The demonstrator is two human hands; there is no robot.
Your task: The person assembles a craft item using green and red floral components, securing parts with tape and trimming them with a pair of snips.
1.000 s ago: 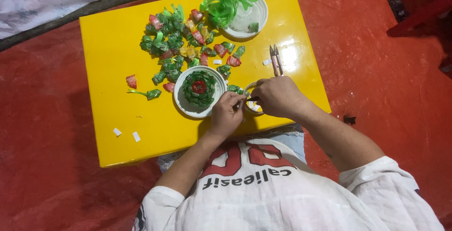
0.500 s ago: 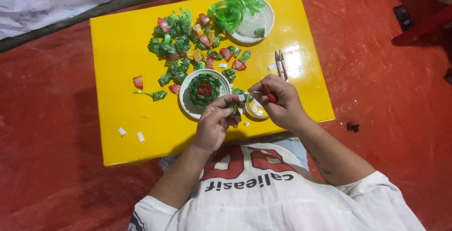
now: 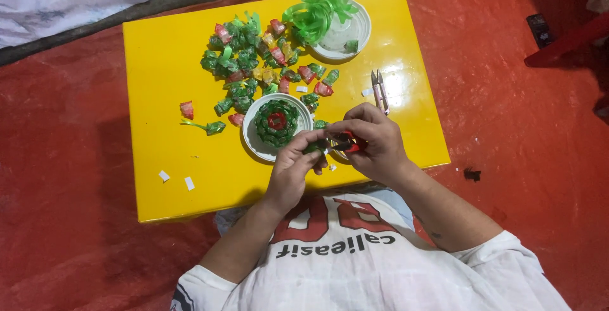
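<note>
My left hand (image 3: pixel 294 165) pinches a small green folded piece (image 3: pixel 312 149) over the near edge of the yellow table (image 3: pixel 158 83). My right hand (image 3: pixel 374 143) grips a red-handled tool (image 3: pixel 347 142) whose tip meets that piece. Just left of my hands stands a white round lid (image 3: pixel 252 140) holding a ring of green folded pieces with a red centre (image 3: pixel 276 121). A heap of green, red and yellow folded pieces (image 3: pixel 244 64) lies behind it.
A white dish (image 3: pixel 355 32) with curled green strips (image 3: pixel 314 13) sits at the far right of the table. Small snips (image 3: pixel 379 89) lie right of centre. Loose pieces (image 3: pixel 188 109) and white scraps (image 3: pixel 189 183) dot the left side. Red floor mat (image 3: pixel 520 127) surrounds the table.
Both hands have drawn back from the lid toward my body and come together. The right hand now shows the red-handled tool against the green piece.
</note>
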